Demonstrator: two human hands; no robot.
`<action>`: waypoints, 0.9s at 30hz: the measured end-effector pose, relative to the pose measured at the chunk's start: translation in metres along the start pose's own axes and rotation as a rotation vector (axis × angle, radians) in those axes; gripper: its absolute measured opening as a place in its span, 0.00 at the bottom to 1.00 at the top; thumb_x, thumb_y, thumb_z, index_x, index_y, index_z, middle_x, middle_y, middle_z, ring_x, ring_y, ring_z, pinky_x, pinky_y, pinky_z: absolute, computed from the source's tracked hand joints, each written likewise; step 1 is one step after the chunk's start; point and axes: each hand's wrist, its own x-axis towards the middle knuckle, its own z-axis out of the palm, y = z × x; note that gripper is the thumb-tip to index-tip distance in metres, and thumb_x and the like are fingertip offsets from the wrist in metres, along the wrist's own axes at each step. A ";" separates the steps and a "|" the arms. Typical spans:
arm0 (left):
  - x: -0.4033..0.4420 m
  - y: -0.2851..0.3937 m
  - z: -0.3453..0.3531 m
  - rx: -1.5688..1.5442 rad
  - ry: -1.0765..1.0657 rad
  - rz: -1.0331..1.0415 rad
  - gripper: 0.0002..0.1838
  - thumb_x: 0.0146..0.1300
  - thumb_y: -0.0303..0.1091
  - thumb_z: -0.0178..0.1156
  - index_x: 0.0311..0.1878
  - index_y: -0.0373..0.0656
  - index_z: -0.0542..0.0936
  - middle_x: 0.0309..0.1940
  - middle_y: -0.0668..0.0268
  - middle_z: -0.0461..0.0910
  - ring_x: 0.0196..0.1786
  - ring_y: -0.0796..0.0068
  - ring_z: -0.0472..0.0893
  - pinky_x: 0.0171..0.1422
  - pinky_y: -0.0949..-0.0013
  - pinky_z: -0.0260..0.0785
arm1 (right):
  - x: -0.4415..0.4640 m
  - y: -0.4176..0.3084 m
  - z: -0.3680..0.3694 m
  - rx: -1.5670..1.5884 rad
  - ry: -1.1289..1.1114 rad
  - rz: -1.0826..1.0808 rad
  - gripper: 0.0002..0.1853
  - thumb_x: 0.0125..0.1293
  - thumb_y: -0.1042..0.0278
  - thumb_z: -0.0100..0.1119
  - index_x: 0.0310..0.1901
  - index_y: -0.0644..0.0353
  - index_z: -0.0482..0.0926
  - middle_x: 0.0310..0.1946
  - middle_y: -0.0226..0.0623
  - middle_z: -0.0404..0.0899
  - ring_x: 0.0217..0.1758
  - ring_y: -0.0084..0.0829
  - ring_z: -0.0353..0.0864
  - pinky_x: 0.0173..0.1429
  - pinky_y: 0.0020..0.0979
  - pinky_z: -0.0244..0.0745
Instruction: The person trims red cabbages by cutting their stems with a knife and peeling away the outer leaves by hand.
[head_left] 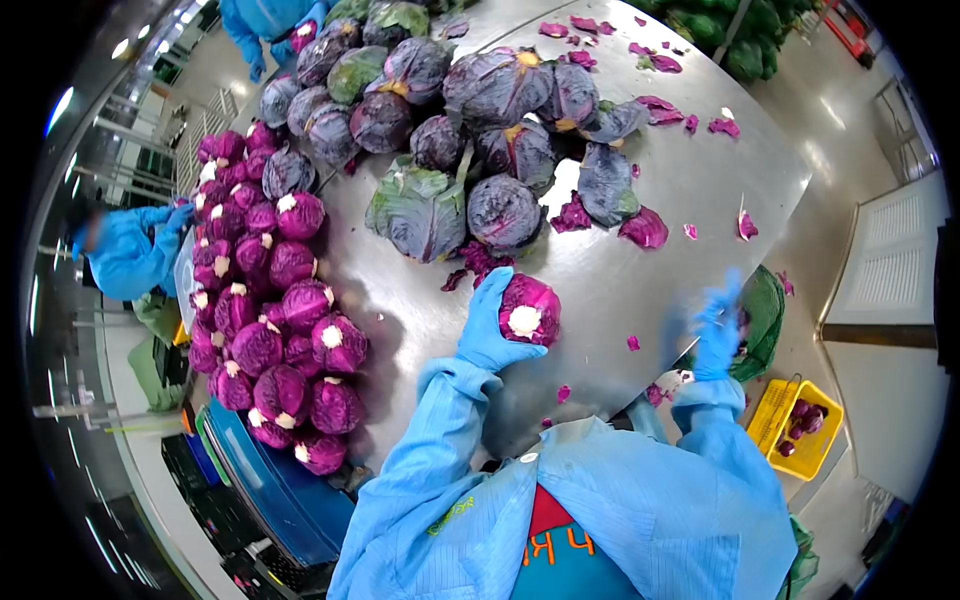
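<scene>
My left hand, in a blue glove, is wrapped round the left side of a trimmed red cabbage. The white cut stem of this cabbage faces me, close above the steel table. Off the table's right edge, my right hand is raised and smeared by motion, so its fingers and anything in them cannot be made out. Just beyond the held cabbage sit untrimmed red cabbages with dark outer leaves. To the left lies a pile of peeled purple cabbages with pale stem ends.
Loose purple leaves are scattered over the table. A green mesh sack and a yellow crate with purple pieces stand at the right. A blue bin is at the lower left. Co-workers in blue stand left and at the far end.
</scene>
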 end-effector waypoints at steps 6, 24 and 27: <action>-0.030 0.054 0.006 0.228 -0.047 -0.408 0.65 0.26 0.57 0.80 0.69 0.35 0.61 0.64 0.47 0.66 0.67 0.46 0.65 0.71 0.51 0.56 | -0.057 -0.070 0.064 -0.160 -0.629 -0.284 0.19 0.71 0.45 0.49 0.38 0.53 0.78 0.30 0.44 0.80 0.32 0.48 0.80 0.34 0.44 0.75; -0.025 0.087 0.023 0.458 -0.127 -0.655 0.69 0.27 0.67 0.76 0.66 0.24 0.60 0.58 0.42 0.67 0.59 0.45 0.72 0.63 0.53 0.66 | -0.073 -0.068 0.071 -0.189 -0.809 -0.443 0.26 0.68 0.36 0.44 0.26 0.49 0.78 0.23 0.35 0.78 0.27 0.41 0.80 0.28 0.43 0.72; -0.018 0.092 0.021 0.449 -0.175 -0.701 0.69 0.28 0.67 0.76 0.67 0.24 0.59 0.58 0.43 0.68 0.59 0.45 0.72 0.63 0.54 0.66 | -0.063 -0.064 0.076 -0.259 -0.927 -0.418 0.28 0.68 0.34 0.41 0.26 0.49 0.78 0.23 0.36 0.78 0.27 0.42 0.81 0.29 0.43 0.73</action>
